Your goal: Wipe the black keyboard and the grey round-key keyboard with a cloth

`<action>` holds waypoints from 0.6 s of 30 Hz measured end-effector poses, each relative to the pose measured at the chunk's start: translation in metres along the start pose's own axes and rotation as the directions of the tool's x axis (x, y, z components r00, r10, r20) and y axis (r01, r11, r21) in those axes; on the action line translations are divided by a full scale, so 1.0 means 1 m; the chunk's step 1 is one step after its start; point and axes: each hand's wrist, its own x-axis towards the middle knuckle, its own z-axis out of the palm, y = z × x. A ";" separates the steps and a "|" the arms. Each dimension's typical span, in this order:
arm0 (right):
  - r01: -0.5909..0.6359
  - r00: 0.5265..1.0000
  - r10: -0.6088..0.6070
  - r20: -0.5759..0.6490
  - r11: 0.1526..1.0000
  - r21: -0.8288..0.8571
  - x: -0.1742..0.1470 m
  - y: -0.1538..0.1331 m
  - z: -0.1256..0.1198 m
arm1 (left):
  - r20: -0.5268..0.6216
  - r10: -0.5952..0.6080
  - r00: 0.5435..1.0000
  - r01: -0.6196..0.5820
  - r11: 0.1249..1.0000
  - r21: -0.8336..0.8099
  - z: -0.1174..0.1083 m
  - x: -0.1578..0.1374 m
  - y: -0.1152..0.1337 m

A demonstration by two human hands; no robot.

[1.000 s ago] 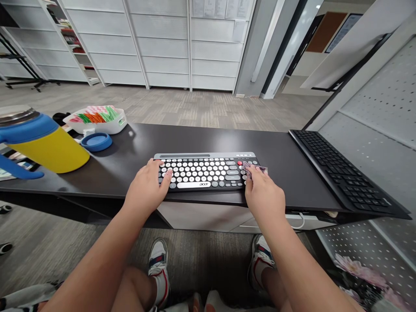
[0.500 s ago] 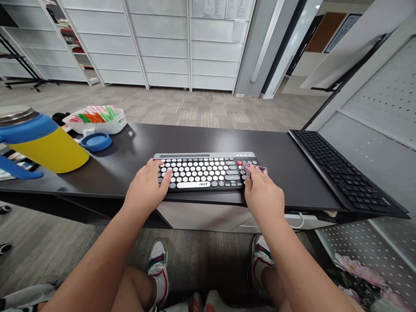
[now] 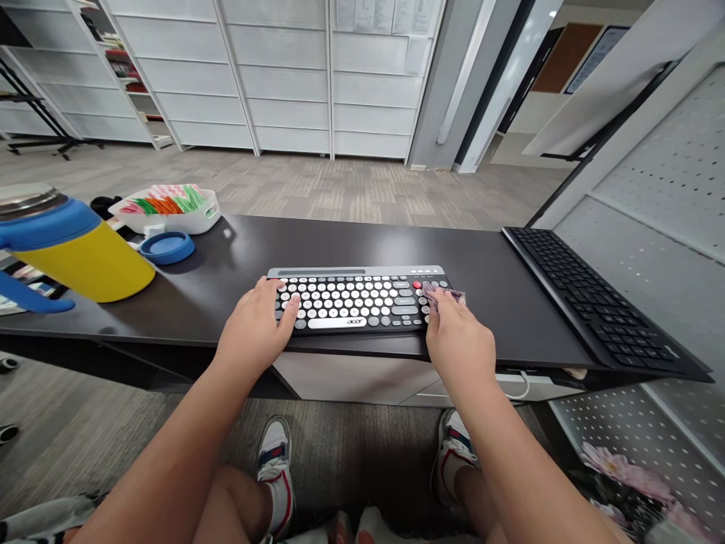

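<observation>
A black keyboard (image 3: 340, 301) with round white and grey keys, a red key and an "acer" space bar lies near the front edge of the dark desk. My left hand (image 3: 254, 321) grips its left end, thumb resting over the keys and fingers at the side. At the right end, my right hand (image 3: 460, 332) presses a small patterned cloth (image 3: 439, 290) onto the keys. The cloth is partly hidden under my fingers.
On the desk's left stand a yellow and blue mug (image 3: 84, 245), a blue lid (image 3: 167, 247) and a white basket (image 3: 195, 219) of colourful items. A second black keyboard (image 3: 589, 295) lies at the right end, beside a perforated panel (image 3: 662, 181). Pink flowers (image 3: 628, 476) are low right.
</observation>
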 end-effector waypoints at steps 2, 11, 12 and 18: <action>-0.011 1.000 0.011 0.009 1.000 -0.015 0.001 -0.002 -0.001 | 0.000 0.001 1.000 -0.001 1.000 0.000 0.000 0.000 0.000; -0.022 0.996 0.027 0.079 0.998 -0.065 0.003 -0.006 -0.006 | -0.016 0.012 1.000 -0.012 1.000 -0.002 0.001 0.000 0.000; -0.023 0.996 0.029 0.083 0.997 -0.068 0.003 -0.006 -0.006 | -0.018 0.013 1.000 -0.013 1.000 -0.003 0.001 0.000 0.000; -0.023 0.998 0.027 0.065 0.998 -0.064 0.002 -0.005 -0.005 | -0.009 0.012 1.000 -0.012 1.000 -0.010 0.000 0.000 0.000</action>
